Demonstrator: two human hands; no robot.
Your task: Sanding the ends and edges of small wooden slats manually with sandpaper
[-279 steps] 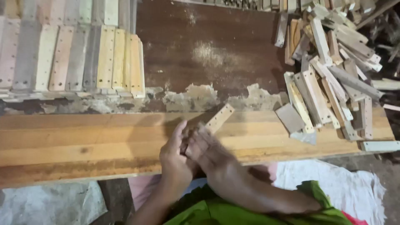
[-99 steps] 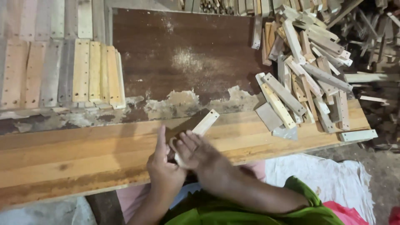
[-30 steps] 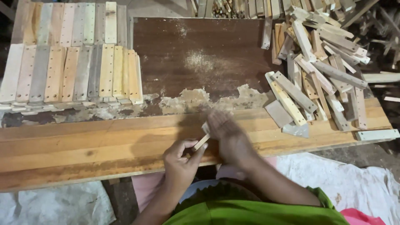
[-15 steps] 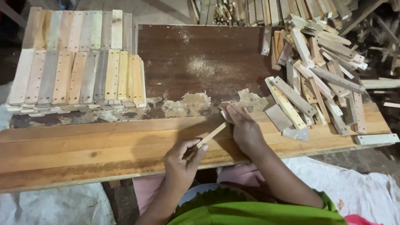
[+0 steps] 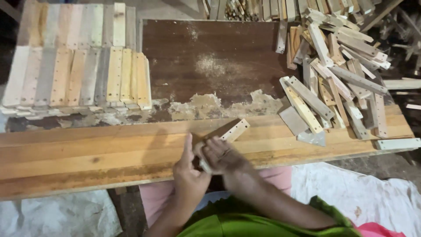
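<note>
We see two bare forearms ending in our left hand (image 5: 189, 175) and our right hand (image 5: 222, 154), with no gloves, rings, watch or bracelets showing on either. Both arms are uncovered as far up as the frame shows. Over our chest sits a bright green garment (image 5: 267, 219) of loosely folded cloth, its edge lying in soft creases. Below it, across our lap, runs pale pink fabric (image 5: 276, 177), and a stronger pink patch shows at the lower right corner.
</note>
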